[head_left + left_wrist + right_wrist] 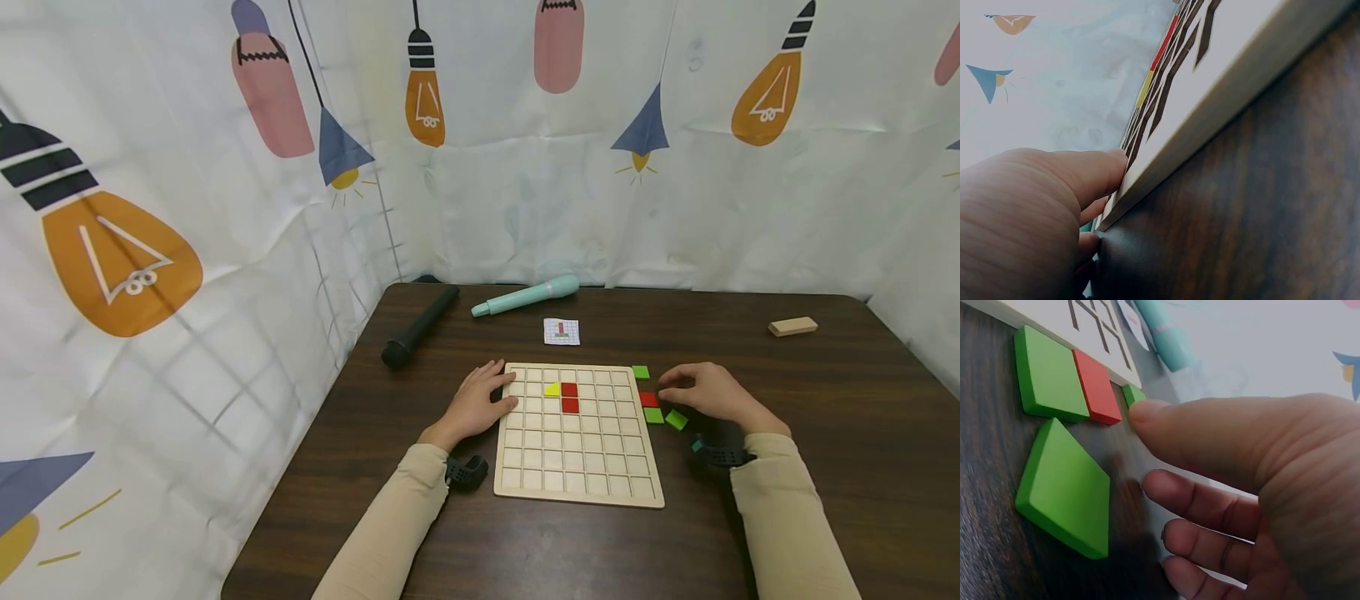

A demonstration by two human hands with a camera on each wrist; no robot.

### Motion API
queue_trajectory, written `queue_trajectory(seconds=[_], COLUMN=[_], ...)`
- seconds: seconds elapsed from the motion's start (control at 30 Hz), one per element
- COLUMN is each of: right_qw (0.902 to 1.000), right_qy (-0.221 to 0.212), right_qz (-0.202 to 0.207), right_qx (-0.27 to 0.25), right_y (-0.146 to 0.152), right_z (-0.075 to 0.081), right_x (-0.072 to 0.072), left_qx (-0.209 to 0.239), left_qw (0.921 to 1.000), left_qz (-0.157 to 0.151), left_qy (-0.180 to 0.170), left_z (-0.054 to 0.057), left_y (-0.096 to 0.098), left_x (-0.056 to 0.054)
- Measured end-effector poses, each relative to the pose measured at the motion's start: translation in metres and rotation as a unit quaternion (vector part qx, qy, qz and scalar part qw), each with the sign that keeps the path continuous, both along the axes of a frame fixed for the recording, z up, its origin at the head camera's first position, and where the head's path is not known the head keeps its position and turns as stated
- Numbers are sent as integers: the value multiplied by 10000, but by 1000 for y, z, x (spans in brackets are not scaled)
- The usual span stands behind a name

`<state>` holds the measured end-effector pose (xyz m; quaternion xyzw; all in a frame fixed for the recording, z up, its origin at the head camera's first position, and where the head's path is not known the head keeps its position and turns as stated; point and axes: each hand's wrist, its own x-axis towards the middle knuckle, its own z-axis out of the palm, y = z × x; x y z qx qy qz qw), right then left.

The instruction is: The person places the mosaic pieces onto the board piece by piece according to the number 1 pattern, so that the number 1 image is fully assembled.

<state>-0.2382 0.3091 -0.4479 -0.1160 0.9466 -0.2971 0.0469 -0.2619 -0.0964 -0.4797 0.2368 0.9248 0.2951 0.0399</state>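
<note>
A wooden grid board (532,479) lies on the table. Set in its upper cells are two red squares, one above the other (570,405), and a yellow piece (552,389) with a slanted side. My left hand (480,402) rests at the board's left edge, its thumb on the rim and its fingers extended. Beside the right edge lie a red tile (1096,387), two green tiles (1052,375) (1066,490) and a farther green tile (641,372). My right hand (708,390) hovers by the red tile, fingers loosely bent and apart from the thumb, with nothing between them.
Behind the board lies a small printed pattern card (562,332). A black microphone (420,327) and a mint-green microphone-shaped object (525,296) lie at the back left. At the back right is a wooden block (792,326). A printed curtain hangs behind the table (585,550).
</note>
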Motion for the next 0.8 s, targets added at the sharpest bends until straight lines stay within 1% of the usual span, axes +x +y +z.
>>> queue_trajectory(seconds=[0.07,0.17,0.27,0.3,0.47,0.8], right_qw=[9999,9995,9992,9991,9989,9999], right_qy=[-123,-236,-286,-296,-303,-141], right_qz=[64,134,205,234,287,29], right_qx=[-42,-138,-193,-203,-194,-42], right_y=[-2,-6,-10,-11,-15,-10], right_z=[0,0,0,0,-1,-3], right_x=[0,-1,-1,-1,-2,-3], left_qx=[48,84,34,18,30,19], left_qw=[9999,9999,9999,10000,10000,10000], left_qz=[-16,-23,-10,-8,-14,-23], left_qy=[90,131,115,45,33,24], left_z=[-1,-1,-1,-1,0,-1], left_y=[0,0,0,0,0,-1], left_x=[0,-1,-1,0,0,-1])
